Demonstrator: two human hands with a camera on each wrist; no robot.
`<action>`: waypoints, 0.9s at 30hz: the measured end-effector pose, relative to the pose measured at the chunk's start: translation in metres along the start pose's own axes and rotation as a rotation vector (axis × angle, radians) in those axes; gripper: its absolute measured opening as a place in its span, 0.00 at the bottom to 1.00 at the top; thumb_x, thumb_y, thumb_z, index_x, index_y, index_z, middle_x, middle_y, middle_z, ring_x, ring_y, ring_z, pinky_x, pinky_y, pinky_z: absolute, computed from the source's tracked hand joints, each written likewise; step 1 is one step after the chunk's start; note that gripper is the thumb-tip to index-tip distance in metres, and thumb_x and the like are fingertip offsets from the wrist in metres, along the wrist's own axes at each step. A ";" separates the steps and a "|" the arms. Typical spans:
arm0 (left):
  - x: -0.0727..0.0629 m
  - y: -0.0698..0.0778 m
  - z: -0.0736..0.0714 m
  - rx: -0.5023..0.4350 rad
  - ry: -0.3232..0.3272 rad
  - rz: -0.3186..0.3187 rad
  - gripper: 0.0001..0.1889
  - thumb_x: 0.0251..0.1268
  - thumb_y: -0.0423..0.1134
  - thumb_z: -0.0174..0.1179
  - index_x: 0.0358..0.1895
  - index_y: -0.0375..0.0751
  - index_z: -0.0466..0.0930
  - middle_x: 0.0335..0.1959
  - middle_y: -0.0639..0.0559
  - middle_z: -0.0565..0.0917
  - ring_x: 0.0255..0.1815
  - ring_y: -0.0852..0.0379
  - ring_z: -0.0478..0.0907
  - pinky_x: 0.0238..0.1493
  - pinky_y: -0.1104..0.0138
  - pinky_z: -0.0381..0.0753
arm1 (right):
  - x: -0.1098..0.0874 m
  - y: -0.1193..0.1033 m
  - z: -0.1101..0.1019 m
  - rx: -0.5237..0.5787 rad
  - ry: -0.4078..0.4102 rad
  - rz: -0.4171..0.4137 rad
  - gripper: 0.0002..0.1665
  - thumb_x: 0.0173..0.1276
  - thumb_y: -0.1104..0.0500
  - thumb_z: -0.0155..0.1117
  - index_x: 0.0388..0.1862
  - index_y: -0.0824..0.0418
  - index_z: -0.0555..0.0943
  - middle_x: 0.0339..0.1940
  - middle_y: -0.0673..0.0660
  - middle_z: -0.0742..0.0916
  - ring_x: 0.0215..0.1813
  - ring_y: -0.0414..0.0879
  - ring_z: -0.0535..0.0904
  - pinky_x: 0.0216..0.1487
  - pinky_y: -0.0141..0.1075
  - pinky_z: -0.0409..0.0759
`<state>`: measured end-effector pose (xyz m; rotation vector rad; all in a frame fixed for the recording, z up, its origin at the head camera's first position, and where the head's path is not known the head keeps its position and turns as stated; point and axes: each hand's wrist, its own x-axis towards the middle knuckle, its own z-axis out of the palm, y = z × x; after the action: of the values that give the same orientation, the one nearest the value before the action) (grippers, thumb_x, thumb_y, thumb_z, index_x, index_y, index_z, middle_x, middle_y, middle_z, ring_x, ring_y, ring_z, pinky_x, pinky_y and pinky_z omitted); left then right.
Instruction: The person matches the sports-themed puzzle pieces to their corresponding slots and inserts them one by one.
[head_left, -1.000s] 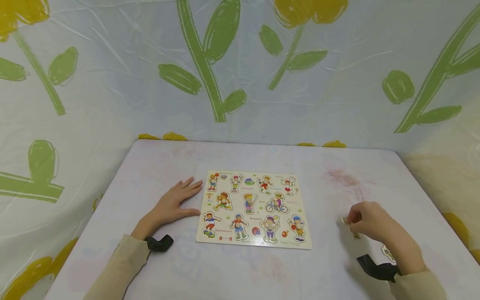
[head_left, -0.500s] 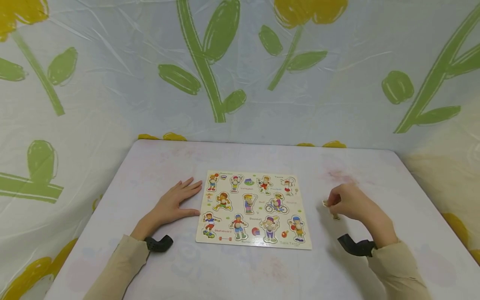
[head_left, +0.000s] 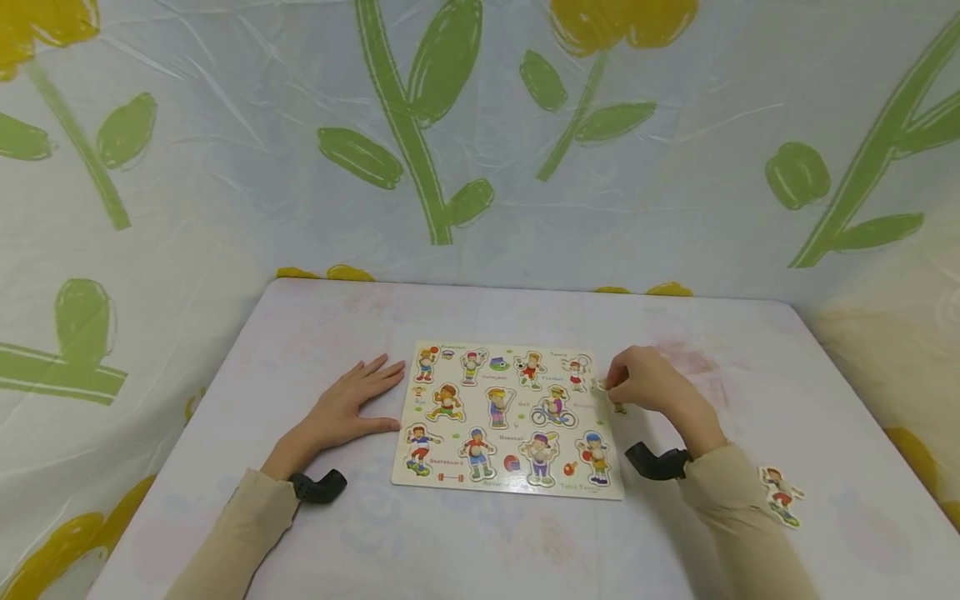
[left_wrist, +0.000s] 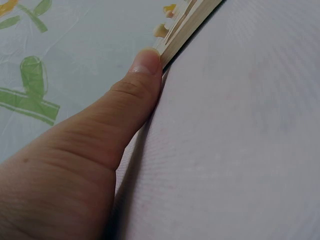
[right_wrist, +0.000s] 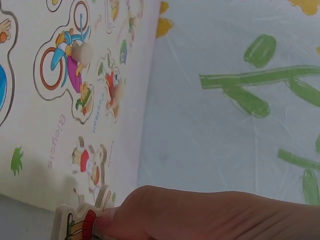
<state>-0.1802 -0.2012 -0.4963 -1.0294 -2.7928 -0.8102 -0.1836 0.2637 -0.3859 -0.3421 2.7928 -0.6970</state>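
A wooden peg puzzle board (head_left: 517, 492) with sports figures lies mid-table. My left hand (head_left: 348, 408) rests flat on the table, fingers spread. Its fingertips are at the board's left edge, and in the left wrist view the thumb (left_wrist: 145, 62) touches that edge. Just beyond the board's right edge, my right hand (head_left: 651, 385) pinches a loose wooden puzzle piece (right_wrist: 75, 227) with red on it; the fingers cover much of it. The tennis figure's recess (right_wrist: 90, 162) shows close to that piece. Small knobs stand on several figures, such as the bicycle piece (right_wrist: 72, 60).
A loose skateboarder puzzle piece (head_left: 782, 497) lies on the table (head_left: 525, 550) beside my right sleeve (head_left: 735, 492). A flower-patterned sheet (head_left: 262, 167) hangs behind and at both sides of the table. Black camera mounts (head_left: 318, 487) are on both wrists.
My right hand has carried the pinched puzzle piece leftward and away from me, up to the board's right edge. The skateboarder piece is now uncovered. The left hand and board have stayed put.
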 end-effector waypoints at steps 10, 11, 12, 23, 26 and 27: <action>0.000 -0.001 0.001 -0.001 -0.010 -0.012 0.44 0.58 0.59 0.68 0.75 0.42 0.65 0.76 0.52 0.64 0.80 0.46 0.49 0.78 0.48 0.44 | 0.025 -0.009 0.024 -0.023 0.043 -0.008 0.04 0.55 0.67 0.70 0.24 0.63 0.83 0.23 0.54 0.81 0.27 0.47 0.73 0.28 0.36 0.74; 0.000 -0.001 0.001 0.002 -0.010 -0.011 0.44 0.58 0.59 0.68 0.75 0.42 0.65 0.76 0.52 0.64 0.80 0.46 0.49 0.78 0.48 0.44 | 0.026 -0.009 0.026 -0.025 0.050 -0.009 0.03 0.54 0.67 0.70 0.24 0.63 0.83 0.23 0.54 0.81 0.27 0.47 0.73 0.27 0.36 0.74; 0.000 -0.001 0.001 0.004 -0.010 -0.010 0.44 0.58 0.59 0.68 0.75 0.42 0.65 0.76 0.52 0.64 0.80 0.46 0.49 0.78 0.47 0.44 | 0.028 -0.008 0.028 -0.025 0.057 -0.002 0.03 0.54 0.67 0.70 0.24 0.63 0.83 0.23 0.54 0.81 0.27 0.47 0.73 0.27 0.36 0.73; 0.001 -0.001 0.001 0.005 -0.005 -0.006 0.44 0.58 0.60 0.68 0.75 0.42 0.65 0.76 0.52 0.64 0.79 0.45 0.50 0.78 0.47 0.45 | 0.043 -0.005 0.033 -0.018 0.114 -0.006 0.03 0.54 0.68 0.69 0.25 0.65 0.82 0.24 0.56 0.82 0.29 0.49 0.74 0.29 0.38 0.74; 0.001 -0.001 0.002 0.005 -0.005 -0.007 0.44 0.58 0.60 0.68 0.75 0.42 0.65 0.76 0.52 0.64 0.79 0.46 0.50 0.78 0.47 0.45 | 0.047 -0.006 0.033 -0.023 0.122 -0.019 0.02 0.54 0.68 0.68 0.25 0.65 0.82 0.24 0.56 0.82 0.29 0.49 0.74 0.29 0.38 0.74; 0.001 -0.002 0.002 0.007 -0.005 -0.006 0.44 0.58 0.60 0.68 0.75 0.42 0.65 0.76 0.52 0.64 0.79 0.46 0.50 0.78 0.47 0.45 | 0.048 -0.006 0.032 -0.025 0.124 -0.021 0.02 0.54 0.68 0.68 0.25 0.65 0.82 0.24 0.56 0.82 0.29 0.49 0.74 0.28 0.38 0.74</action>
<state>-0.1822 -0.2005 -0.4984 -1.0241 -2.8026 -0.7987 -0.2187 0.2306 -0.4190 -0.3439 2.9206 -0.7119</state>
